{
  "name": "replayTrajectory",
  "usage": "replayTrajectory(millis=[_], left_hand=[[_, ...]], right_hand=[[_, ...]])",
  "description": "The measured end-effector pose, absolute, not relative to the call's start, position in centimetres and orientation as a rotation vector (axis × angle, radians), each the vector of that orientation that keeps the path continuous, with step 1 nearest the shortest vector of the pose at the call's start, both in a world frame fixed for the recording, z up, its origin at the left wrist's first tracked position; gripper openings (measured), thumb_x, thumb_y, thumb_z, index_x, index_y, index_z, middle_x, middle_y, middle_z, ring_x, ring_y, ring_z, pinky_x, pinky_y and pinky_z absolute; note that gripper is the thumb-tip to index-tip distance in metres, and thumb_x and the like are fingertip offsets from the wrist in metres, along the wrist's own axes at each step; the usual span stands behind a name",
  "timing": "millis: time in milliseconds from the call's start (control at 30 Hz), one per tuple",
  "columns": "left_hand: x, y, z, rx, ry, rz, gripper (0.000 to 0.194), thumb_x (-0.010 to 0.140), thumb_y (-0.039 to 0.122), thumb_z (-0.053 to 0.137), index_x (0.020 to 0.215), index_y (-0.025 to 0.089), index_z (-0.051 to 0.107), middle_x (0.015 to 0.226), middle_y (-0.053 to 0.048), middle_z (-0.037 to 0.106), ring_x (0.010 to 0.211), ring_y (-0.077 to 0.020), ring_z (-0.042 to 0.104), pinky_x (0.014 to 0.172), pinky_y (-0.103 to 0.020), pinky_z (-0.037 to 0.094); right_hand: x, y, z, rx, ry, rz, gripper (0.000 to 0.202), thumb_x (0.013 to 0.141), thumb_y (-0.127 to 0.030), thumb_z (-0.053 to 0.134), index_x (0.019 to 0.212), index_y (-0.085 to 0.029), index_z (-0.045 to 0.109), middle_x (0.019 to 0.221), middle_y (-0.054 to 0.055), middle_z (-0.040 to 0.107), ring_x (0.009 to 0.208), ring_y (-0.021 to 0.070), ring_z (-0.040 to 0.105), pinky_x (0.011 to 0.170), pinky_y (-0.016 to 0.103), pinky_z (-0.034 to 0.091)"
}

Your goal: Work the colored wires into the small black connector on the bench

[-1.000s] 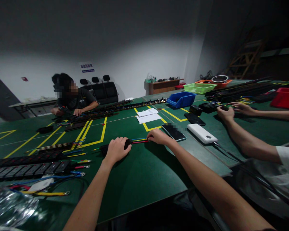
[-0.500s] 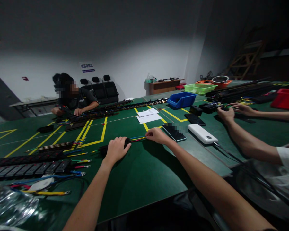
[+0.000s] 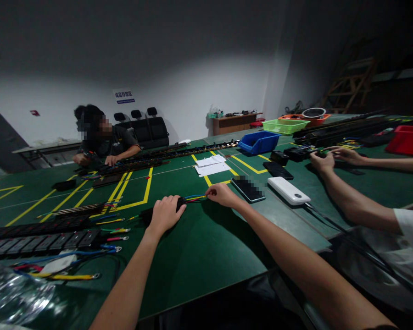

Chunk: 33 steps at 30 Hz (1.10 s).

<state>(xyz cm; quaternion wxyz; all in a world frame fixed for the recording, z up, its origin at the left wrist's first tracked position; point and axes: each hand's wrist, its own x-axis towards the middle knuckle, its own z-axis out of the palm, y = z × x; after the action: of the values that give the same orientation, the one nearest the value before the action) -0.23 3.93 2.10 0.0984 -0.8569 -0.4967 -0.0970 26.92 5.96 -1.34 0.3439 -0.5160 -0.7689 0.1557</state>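
Note:
My left hand [image 3: 165, 211] is closed over a black module [image 3: 146, 216] on the green table [image 3: 189, 261]; most of the module is hidden under the palm. Blue, yellow and red wires [image 3: 192, 199] run out of its right end. Pinched at the far end of these wires are the fingers of my right hand [image 3: 220, 194]. A short green and yellow lead [image 3: 133, 217] sticks out of the module's left end. Just right of my right hand lies a smartphone [image 3: 248, 189].
Rows of black modules [image 3: 48, 242] with lugged wires lie at the left, near clear plastic [image 3: 17, 295]. White papers [image 3: 211, 165], a blue bin [image 3: 259, 142] and a white power bank [image 3: 288, 190] are further off. A co-worker's hands [image 3: 325, 160] work at right; another person [image 3: 106, 137] sits opposite.
My right hand has shifted very slightly left along with the wires' end. My left hand stays on the black module.

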Motion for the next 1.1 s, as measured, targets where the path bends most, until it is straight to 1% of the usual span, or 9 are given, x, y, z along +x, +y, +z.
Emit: replayTrajectory(millis=[200,400,600,867,1100], left_hand=[[-0.19,3.84,2.16,-2.520,-1.475,-0.278,0.048,0.101,0.053,0.040,0.126,0.017,0.061,0.116,-0.013,0.070,0.104,-0.0280,0.063,0.084,-0.039,0.045],[-0.18,3.81,2.37,-2.539,-1.482,-0.271,0.048,0.101,0.053,0.040,0.126,0.018,0.061,0.116,-0.013,0.070,0.103,-0.0275,0.063,0.085,-0.039,0.045],[-0.20,3.96,2.26,-2.553,-1.495,-0.277,0.049,0.100,0.053,0.041,0.128,0.019,0.061,0.117,-0.013,0.069,0.105,-0.0277,0.063,0.086,-0.039,0.046],[-0.18,3.92,2.30,-2.557,-1.490,-0.275,0.048,0.100,0.053,0.041,0.126,0.018,0.062,0.116,-0.013,0.070,0.103,-0.0272,0.063,0.085,-0.039,0.046],[-0.18,3.88,2.31,-2.544,-1.496,-0.259,0.048,0.100,0.053,0.040,0.127,0.019,0.062,0.117,-0.013,0.069,0.105,-0.0280,0.063,0.086,-0.040,0.046]], right_hand=[[26.78,6.00,-1.45,-1.289,-1.913,0.445,0.021,0.077,-0.011,0.064,0.092,-0.014,0.079,0.076,0.003,0.073,0.066,0.0125,0.063,0.062,0.021,0.044],[26.81,6.15,-1.59,-1.353,-1.936,0.472,0.018,0.077,-0.010,0.065,0.088,-0.014,0.078,0.075,0.002,0.072,0.065,0.0116,0.062,0.060,0.020,0.042],[26.62,6.24,-1.98,-1.480,-2.037,0.405,0.019,0.079,-0.008,0.063,0.090,-0.015,0.077,0.079,0.003,0.073,0.071,0.0134,0.064,0.062,0.020,0.042],[26.67,5.80,-1.68,-1.516,-2.152,0.261,0.013,0.084,-0.015,0.065,0.090,-0.017,0.076,0.088,0.005,0.075,0.078,0.0160,0.066,0.066,0.023,0.042],[26.52,5.45,-1.32,-1.492,-2.093,0.320,0.016,0.086,-0.013,0.062,0.094,-0.017,0.076,0.090,0.005,0.075,0.080,0.0158,0.067,0.069,0.023,0.044]])
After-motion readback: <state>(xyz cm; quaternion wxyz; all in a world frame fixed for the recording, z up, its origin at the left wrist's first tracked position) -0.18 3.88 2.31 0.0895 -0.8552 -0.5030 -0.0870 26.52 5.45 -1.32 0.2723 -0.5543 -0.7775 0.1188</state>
